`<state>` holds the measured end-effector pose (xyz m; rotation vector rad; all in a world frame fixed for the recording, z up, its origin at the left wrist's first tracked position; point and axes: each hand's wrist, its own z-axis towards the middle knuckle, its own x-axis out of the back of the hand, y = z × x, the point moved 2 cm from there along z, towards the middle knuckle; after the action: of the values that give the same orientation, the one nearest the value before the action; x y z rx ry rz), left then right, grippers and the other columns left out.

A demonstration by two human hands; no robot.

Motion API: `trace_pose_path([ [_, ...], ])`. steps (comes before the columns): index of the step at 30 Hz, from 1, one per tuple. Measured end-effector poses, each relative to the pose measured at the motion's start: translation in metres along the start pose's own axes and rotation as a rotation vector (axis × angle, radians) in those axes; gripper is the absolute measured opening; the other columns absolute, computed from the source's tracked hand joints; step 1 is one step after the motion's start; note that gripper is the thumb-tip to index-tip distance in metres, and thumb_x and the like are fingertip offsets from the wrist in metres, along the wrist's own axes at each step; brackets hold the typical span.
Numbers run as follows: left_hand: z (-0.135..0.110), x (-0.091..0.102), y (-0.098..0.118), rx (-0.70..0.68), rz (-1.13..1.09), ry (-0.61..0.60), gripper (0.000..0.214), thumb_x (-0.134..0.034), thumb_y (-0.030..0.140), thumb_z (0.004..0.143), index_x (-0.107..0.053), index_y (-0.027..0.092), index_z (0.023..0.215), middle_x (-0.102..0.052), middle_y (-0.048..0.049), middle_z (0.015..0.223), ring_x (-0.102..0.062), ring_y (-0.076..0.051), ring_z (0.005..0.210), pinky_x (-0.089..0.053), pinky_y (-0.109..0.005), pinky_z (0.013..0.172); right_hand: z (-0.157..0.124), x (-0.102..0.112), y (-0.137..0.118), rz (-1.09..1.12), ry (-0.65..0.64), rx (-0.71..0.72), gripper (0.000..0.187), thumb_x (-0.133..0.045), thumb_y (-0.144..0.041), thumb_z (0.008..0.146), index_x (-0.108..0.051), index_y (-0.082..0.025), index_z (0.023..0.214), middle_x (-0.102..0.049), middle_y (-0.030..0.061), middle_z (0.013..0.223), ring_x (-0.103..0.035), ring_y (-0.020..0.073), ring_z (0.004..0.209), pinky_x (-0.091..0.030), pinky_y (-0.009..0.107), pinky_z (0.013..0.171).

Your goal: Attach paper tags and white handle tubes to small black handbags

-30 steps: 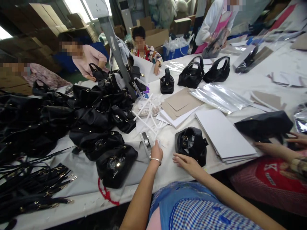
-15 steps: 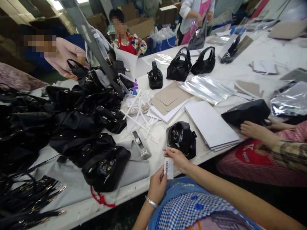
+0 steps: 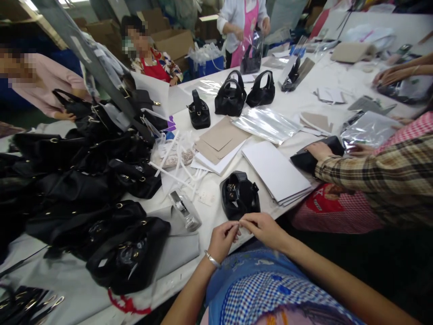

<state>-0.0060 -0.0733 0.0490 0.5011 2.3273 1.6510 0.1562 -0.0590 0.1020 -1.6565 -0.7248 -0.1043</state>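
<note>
My left hand (image 3: 222, 239), with a silver bracelet on its wrist, and my right hand (image 3: 265, 229) meet fingertip to fingertip just over the table's near edge. Both are closed in a pinch on something small that the fingers hide. Right behind them a small black handbag (image 3: 238, 197) lies on its side, its gold hardware showing in the mouth. A tape dispenser (image 3: 185, 210) lies to the left of my hands.
A heap of black handbags (image 3: 84, 180) fills the table's left, one wrapped in plastic (image 3: 128, 258). White sheets (image 3: 275, 171), brown card pieces (image 3: 219, 140) and clear bags (image 3: 267, 124) lie beyond. A co-worker's plaid sleeve (image 3: 372, 174) reaches in from the right. Other people work at the far side.
My left hand picked a white barcode tag off the table, then both hands held it near my body. Now the fingers are pinched together closer to the small bag and the tag is hidden.
</note>
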Motion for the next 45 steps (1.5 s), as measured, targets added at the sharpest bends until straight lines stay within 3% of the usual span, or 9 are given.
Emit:
trace_pose_path([
  [5, 0.007, -0.004, -0.018, 0.034, -0.010, 0.019, 0.035, -0.051, 0.042, 0.085, -0.069, 0.016, 0.098, -0.066, -0.0044, 0.076, -0.051, -0.008, 0.052, -0.039, -0.018, 0.045, -0.028, 0.013, 0.019, -0.094, 0.242, -0.040, 0.021, -0.052, -0.031, 0.089, -0.071, -0.022, 0.089, -0.070, 0.0019, 0.087, -0.063, 0.0173, 0.080, -0.046, 0.027, 0.076],
  [9, 0.018, -0.003, -0.029, 0.060, -0.031, 0.039, 0.032, -0.053, 0.040, 0.084, -0.069, 0.015, 0.094, -0.068, -0.0048, 0.075, -0.053, -0.008, 0.052, -0.039, -0.017, 0.044, -0.047, 0.020, 0.031, -0.116, 0.379, -0.098, 0.021, -0.055, -0.034, 0.087, -0.071, -0.023, 0.093, -0.071, 0.0028, 0.095, -0.066, 0.0191, 0.086, -0.049, 0.028, 0.080],
  [13, 0.028, -0.008, -0.041, 0.125, -0.071, 0.151, 0.026, -0.058, 0.032, 0.078, -0.067, 0.014, 0.095, -0.068, -0.0065, 0.080, -0.061, -0.012, 0.064, -0.046, -0.018, 0.050, -0.058, 0.028, 0.029, -0.217, 0.481, -0.067, 0.022, -0.056, -0.035, 0.086, -0.071, -0.022, 0.093, -0.072, 0.0041, 0.096, -0.066, 0.0210, 0.087, -0.051, 0.031, 0.082],
  [22, 0.031, -0.052, -0.048, 0.328, -0.557, 0.205, 0.040, -0.071, 0.029, 0.068, -0.062, 0.013, 0.104, -0.066, -0.0114, 0.103, -0.062, -0.012, 0.077, -0.046, -0.017, 0.057, -0.059, 0.026, 0.020, -0.331, 0.525, 0.028, 0.023, -0.051, -0.034, 0.089, -0.069, -0.023, 0.098, -0.071, 0.0060, 0.098, -0.066, 0.0225, 0.089, -0.050, 0.034, 0.085],
  [36, 0.032, -0.053, -0.046, 0.391, -0.762, 0.222, 0.033, -0.075, 0.024, 0.067, -0.063, 0.011, 0.095, -0.068, -0.0113, 0.095, -0.064, -0.014, 0.079, -0.050, -0.022, 0.068, -0.035, 0.011, 0.040, -0.302, 0.503, -0.014, 0.024, -0.049, -0.034, 0.090, -0.068, -0.022, 0.097, -0.070, 0.0064, 0.099, -0.065, 0.0226, 0.088, -0.047, 0.034, 0.085],
  [40, 0.034, -0.052, -0.048, 0.281, -0.585, 0.225, 0.030, -0.070, 0.029, 0.071, -0.063, 0.012, 0.095, -0.067, -0.0097, 0.093, -0.063, -0.015, 0.079, -0.052, -0.025, 0.067, -0.029, 0.006, 0.048, -0.266, 0.452, -0.058, 0.024, -0.051, -0.034, 0.088, -0.069, -0.022, 0.095, -0.071, 0.0059, 0.097, -0.065, 0.0231, 0.084, -0.047, 0.034, 0.081],
  [45, 0.037, -0.048, -0.044, -0.086, 0.043, 0.340, 0.020, -0.070, 0.024, 0.069, -0.065, 0.017, 0.088, -0.061, -0.0050, 0.094, -0.057, -0.013, 0.073, -0.050, -0.028, 0.073, -0.025, -0.003, 0.054, -0.038, 0.397, -0.177, 0.028, -0.051, -0.040, 0.085, -0.071, -0.020, 0.087, -0.072, 0.0049, 0.081, -0.065, 0.0234, 0.076, -0.048, 0.033, 0.072],
])
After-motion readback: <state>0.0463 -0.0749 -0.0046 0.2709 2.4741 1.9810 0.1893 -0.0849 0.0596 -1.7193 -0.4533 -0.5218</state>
